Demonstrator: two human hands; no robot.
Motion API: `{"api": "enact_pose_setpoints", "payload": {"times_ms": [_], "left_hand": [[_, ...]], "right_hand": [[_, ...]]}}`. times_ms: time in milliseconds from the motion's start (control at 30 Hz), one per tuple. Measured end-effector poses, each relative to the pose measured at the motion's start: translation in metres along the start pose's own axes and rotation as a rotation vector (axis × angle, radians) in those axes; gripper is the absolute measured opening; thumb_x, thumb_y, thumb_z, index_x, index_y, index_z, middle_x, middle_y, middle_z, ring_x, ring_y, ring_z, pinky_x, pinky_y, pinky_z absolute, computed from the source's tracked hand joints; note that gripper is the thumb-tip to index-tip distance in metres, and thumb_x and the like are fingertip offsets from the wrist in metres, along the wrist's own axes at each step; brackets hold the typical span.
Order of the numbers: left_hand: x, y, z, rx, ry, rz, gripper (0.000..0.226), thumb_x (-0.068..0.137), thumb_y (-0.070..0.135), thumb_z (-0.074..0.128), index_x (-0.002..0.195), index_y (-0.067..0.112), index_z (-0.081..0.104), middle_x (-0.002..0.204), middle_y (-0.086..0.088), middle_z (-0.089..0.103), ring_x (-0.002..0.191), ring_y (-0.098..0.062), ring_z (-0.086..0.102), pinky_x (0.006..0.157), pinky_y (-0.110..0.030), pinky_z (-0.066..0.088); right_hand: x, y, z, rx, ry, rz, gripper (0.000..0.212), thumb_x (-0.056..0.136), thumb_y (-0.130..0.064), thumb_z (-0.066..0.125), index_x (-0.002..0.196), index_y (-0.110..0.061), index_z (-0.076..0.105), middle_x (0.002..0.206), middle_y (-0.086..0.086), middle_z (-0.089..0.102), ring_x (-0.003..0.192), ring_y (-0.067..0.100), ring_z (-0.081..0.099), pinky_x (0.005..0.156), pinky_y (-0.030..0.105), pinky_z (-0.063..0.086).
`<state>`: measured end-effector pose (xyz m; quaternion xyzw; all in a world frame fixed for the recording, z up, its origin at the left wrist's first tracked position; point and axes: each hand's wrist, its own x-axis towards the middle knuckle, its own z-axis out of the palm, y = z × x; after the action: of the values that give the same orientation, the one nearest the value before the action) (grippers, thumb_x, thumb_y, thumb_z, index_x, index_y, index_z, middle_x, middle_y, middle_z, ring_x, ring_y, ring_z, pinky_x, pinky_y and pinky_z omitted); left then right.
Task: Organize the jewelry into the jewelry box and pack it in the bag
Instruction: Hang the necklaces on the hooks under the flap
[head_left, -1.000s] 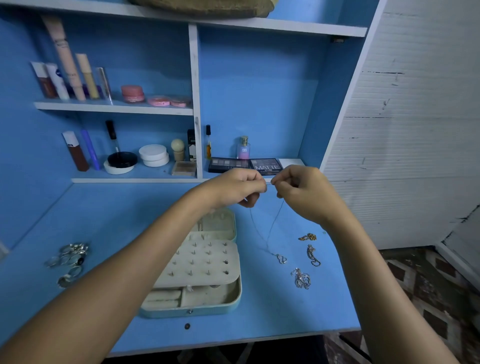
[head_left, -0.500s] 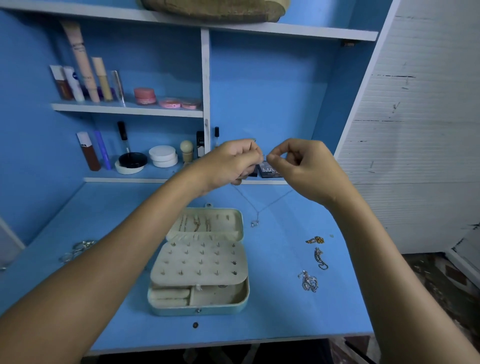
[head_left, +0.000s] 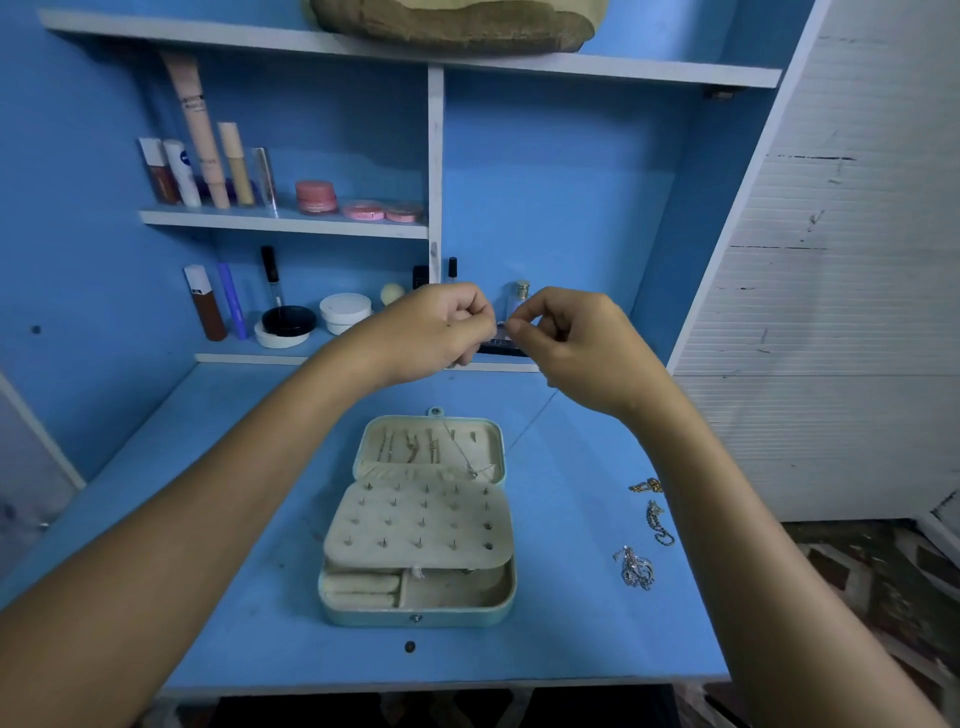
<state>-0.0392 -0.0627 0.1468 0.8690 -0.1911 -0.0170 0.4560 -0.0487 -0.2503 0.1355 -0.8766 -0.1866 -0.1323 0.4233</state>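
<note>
Both hands were raised above the open jewelry box (head_left: 418, 525). The left hand (head_left: 436, 332) and right hand (head_left: 566, 343) each pinched one end of a thin necklace (head_left: 470, 465) at fingertip level, probably working its clasp, so the chain drooped in a V over the lid's hooks. More loose jewelry (head_left: 636, 567) lay beside the box on the blue desk (head_left: 571, 634). On the shelf, one white tube (head_left: 182, 174) carried a dark round logo, too small to read.

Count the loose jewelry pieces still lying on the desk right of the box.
3, in a column right of the jewelry box: gold piece farthest, dark chain in the middle, silver cluster nearest. The arm may hide more.
</note>
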Motion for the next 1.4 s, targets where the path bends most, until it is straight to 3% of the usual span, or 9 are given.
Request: {"api": "enact_pose_setpoints", "payload": {"times_ms": [133,267,467,600,667,767,900,1067,1400], "left_hand": [[-0.006,-0.014,0.000,0.072,0.022,-0.027,0.014,0.096,0.028,0.054,0.091,0.018,0.062,0.063,0.011,0.065,0.061,-0.006,0.057,0.070,-0.027,0.051],[-0.014,-0.028,0.003,0.136,0.031,-0.040,0.009,0.098,0.026,0.059,0.094,0.020,0.065,0.075,0.005,0.069,0.060,-0.003,0.061,0.066,-0.020,0.051],[-0.017,-0.052,0.016,0.255,0.072,-0.060,0.005,0.098,0.022,0.059,0.096,0.023,0.064,0.077,0.004,0.070,0.057,-0.005,0.064,0.066,-0.030,0.054],[-0.014,-0.071,0.024,0.404,0.076,-0.065,0.017,0.099,0.017,0.057,0.104,0.024,0.072,0.082,0.004,0.068,0.059,-0.005,0.060,0.057,-0.020,0.044],[-0.012,-0.082,0.027,0.473,0.050,-0.086,0.024,0.100,0.014,0.055,0.112,0.023,0.074,0.092,0.005,0.068,0.070,-0.005,0.059,0.068,-0.022,0.048],[-0.010,-0.092,0.031,0.577,0.003,-0.095,0.032,0.100,0.011,0.052,0.119,0.028,0.072,0.114,-0.001,0.071,0.101,-0.022,0.064,0.090,-0.037,0.053],[-0.007,-0.088,0.036,0.741,-0.099,-0.160,0.056,0.093,-0.004,0.042,0.125,0.034,0.068,0.104,-0.007,0.062,0.088,-0.028,0.059,0.069,-0.032,0.050],[-0.002,-0.087,0.038,0.800,-0.173,-0.240,0.053,0.089,-0.002,0.042,0.121,0.031,0.070,0.084,-0.002,0.050,0.077,-0.024,0.053,0.054,-0.025,0.035],[0.010,-0.090,0.042,0.806,-0.203,-0.300,0.031,0.092,0.002,0.045,0.101,0.019,0.070,0.082,-0.003,0.048,0.083,-0.026,0.055,0.058,-0.028,0.037]], "right_hand": [[0.000,0.009,0.012,0.004,-0.029,0.047,0.018,0.096,-0.028,0.062,0.082,-0.019,0.066,0.049,-0.009,0.036,0.048,0.010,0.033,0.048,0.020,0.031],[0.001,0.019,0.028,-0.087,-0.027,0.097,0.019,0.095,-0.030,0.063,0.081,-0.018,0.069,0.044,-0.010,0.037,0.043,0.007,0.038,0.041,0.013,0.029],[0.005,0.034,0.056,-0.167,-0.075,0.259,0.025,0.091,-0.040,0.067,0.080,-0.017,0.067,0.068,-0.005,0.053,0.053,0.009,0.046,0.039,0.013,0.032],[0.007,0.042,0.073,-0.151,-0.097,0.365,0.029,0.090,-0.037,0.070,0.087,-0.009,0.067,0.067,-0.006,0.053,0.048,0.009,0.044,0.036,0.014,0.030],[0.007,0.047,0.081,-0.136,-0.092,0.401,0.026,0.089,-0.035,0.071,0.087,-0.010,0.064,0.071,-0.006,0.053,0.051,0.009,0.046,0.042,0.019,0.033],[0.008,0.053,0.090,-0.130,-0.087,0.432,0.023,0.088,-0.032,0.072,0.085,-0.013,0.060,0.075,-0.006,0.053,0.062,0.014,0.053,0.048,0.023,0.036],[0.012,0.059,0.100,-0.174,-0.079,0.433,0.015,0.090,-0.026,0.068,0.085,-0.014,0.060,0.078,-0.004,0.054,0.073,0.020,0.057,0.050,0.023,0.038],[0.015,0.067,0.112,-0.220,-0.069,0.451,0.010,0.088,-0.019,0.066,0.081,-0.015,0.060,0.089,0.004,0.063,0.081,0.024,0.062,0.061,0.028,0.049],[0.017,0.068,0.120,-0.256,-0.078,0.522,0.021,0.078,-0.009,0.062,0.063,-0.022,0.055,0.085,0.005,0.065,0.076,0.025,0.062,0.055,0.024,0.043]]}}
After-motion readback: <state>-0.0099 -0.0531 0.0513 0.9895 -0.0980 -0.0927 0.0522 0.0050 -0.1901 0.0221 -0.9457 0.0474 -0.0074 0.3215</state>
